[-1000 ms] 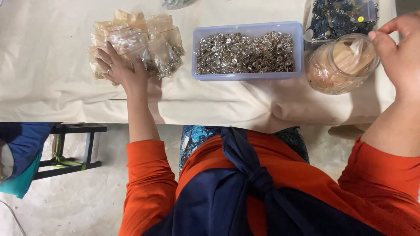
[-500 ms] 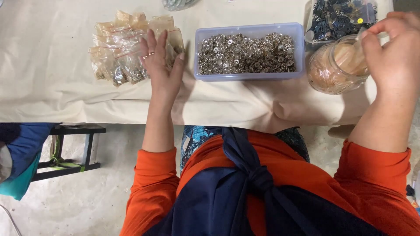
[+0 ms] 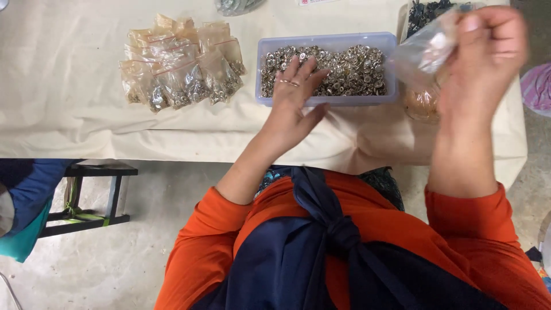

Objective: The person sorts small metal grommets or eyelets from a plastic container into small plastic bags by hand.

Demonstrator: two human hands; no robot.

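Observation:
My left hand reaches over the near wall of a clear plastic box heaped with small silver metal rings, fingers spread among them, a ring on one finger. My right hand is raised at the right, blurred, pinching an empty small clear plastic bag above a clear jar of folded bags. A pile of filled, sealed little bags lies on the cream cloth to the left of the box.
The cream cloth table ends at a near edge above my lap. A dark-filled container stands behind the jar. A low black stool and a blue-clad person are at lower left on the concrete floor.
My left hand has moved right, from the pile of filled bags to the box of rings. My right hand has pulled a clear bag up out of the jar.

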